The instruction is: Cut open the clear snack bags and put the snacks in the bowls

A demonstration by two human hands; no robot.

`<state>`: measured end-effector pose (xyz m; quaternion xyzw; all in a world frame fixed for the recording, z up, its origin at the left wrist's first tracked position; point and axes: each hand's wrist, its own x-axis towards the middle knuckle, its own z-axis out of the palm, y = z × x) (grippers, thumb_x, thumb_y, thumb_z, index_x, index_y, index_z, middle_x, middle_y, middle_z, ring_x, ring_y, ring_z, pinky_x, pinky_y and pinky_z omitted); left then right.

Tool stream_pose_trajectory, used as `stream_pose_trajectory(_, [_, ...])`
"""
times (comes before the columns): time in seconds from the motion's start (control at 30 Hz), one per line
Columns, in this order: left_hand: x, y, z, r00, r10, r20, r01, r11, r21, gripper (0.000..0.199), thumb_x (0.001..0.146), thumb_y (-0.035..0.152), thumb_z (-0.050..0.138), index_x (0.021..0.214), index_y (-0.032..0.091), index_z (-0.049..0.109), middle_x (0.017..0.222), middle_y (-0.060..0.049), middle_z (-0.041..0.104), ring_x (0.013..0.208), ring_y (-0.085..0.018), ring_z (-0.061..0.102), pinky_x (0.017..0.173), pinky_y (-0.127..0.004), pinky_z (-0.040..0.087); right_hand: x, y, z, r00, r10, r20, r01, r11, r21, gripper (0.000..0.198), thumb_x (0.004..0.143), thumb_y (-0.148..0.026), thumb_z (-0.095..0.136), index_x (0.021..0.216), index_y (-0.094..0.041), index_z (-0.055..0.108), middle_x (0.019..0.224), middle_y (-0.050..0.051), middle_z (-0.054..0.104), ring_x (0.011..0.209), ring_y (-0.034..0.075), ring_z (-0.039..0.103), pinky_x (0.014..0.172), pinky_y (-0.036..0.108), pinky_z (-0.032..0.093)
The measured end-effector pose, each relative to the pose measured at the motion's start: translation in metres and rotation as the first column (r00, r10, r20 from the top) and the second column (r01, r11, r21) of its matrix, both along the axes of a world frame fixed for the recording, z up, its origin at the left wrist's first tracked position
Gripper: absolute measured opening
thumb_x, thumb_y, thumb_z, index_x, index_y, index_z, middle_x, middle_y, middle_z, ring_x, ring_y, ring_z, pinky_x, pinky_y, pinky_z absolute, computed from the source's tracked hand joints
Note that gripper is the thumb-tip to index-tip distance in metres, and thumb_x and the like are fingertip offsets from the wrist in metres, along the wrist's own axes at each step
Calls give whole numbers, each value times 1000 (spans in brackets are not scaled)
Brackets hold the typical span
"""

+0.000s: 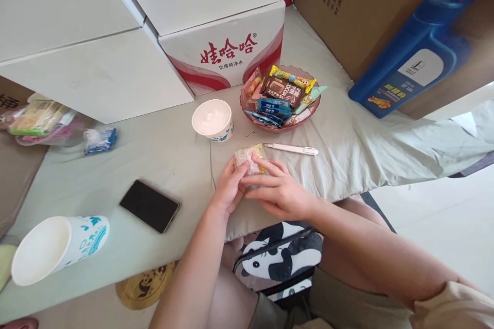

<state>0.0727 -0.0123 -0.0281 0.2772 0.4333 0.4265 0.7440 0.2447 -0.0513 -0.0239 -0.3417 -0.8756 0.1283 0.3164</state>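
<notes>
A small clear-and-yellow snack packet is held up at the near edge of the cloth-covered surface. My left hand grips it from the left, thumb on its face. Fingers of my right hand are spread, and the index fingertip touches the packet's front. Just beyond lies a white pen. A white paper cup stands behind the packet to the left. Behind and to the right is a pink glass bowl heaped with wrapped snacks.
A black phone lies at left, near a tilted paper cup. A blue packet sits farther back. White boxes line the rear. A blue bottle stands before a brown carton at right.
</notes>
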Motion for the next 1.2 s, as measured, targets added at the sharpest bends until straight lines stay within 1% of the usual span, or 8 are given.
stream_pose_trajectory(0.1, [-6,-1,3,998,66,-18,-66,997,29,50,64,38,89,104,22,62,102,-1,74,84,-13,70,72,-23,57,18,5,1,952,-298,-73,297,955,-25,25,92,-20,47,102,-24,70,110,8,73,112,26,64,96,44,47])
stream_pose_trajectory(0.17, [-12,-1,5,993,118,-18,-117,991,65,53,63,36,90,104,25,59,103,1,73,87,-14,71,75,-25,58,35,7,-2,801,-594,74,599,797,-79,28,90,-27,53,112,-20,68,113,14,70,106,31,63,91,48,49])
stream_pose_trajectory(0.23, [-18,-1,5,991,133,-17,-131,987,96,54,62,34,90,104,26,58,105,1,73,92,-14,70,79,-26,58,52,8,-7,667,-685,293,735,669,-110,40,87,-35,58,122,-17,65,122,19,65,108,38,60,88,54,49])
stream_pose_trajectory(0.3, [-22,-1,5,992,123,-17,-120,987,111,55,61,30,90,105,27,59,107,1,72,97,-15,70,83,-27,57,64,7,-11,626,-652,428,759,636,-141,37,87,-37,56,117,-19,67,123,18,64,110,39,58,86,53,48])
stream_pose_trajectory(0.47, [-21,-1,2,991,130,-27,-125,983,137,59,59,26,89,109,27,58,109,0,71,102,-16,68,89,-29,55,65,2,1,714,-592,372,700,619,-356,26,91,-35,46,101,-20,65,87,10,70,82,27,63,70,36,45])
stream_pose_trajectory(0.63, [-15,-1,-4,972,180,-151,-138,958,251,63,59,29,89,110,25,52,112,-3,69,101,-18,68,90,-33,54,39,-5,23,886,-461,41,360,631,-687,38,97,-44,34,79,-21,59,58,-1,56,54,15,52,59,28,40])
stream_pose_trajectory(0.93, [-16,-4,-7,943,239,-233,-147,924,354,59,66,30,85,113,24,50,117,-5,66,104,-18,68,94,-31,52,11,-6,17,925,-379,-8,318,789,-525,27,97,-33,40,87,-21,62,69,1,66,60,15,60,62,27,44])
stream_pose_trajectory(1.2, [-36,9,11,840,541,40,-531,805,266,53,68,31,83,107,30,48,127,-1,65,112,-18,66,85,-29,55,11,-6,9,924,-348,157,380,808,-450,34,98,-34,38,87,-21,67,68,3,67,64,18,63,61,28,42])
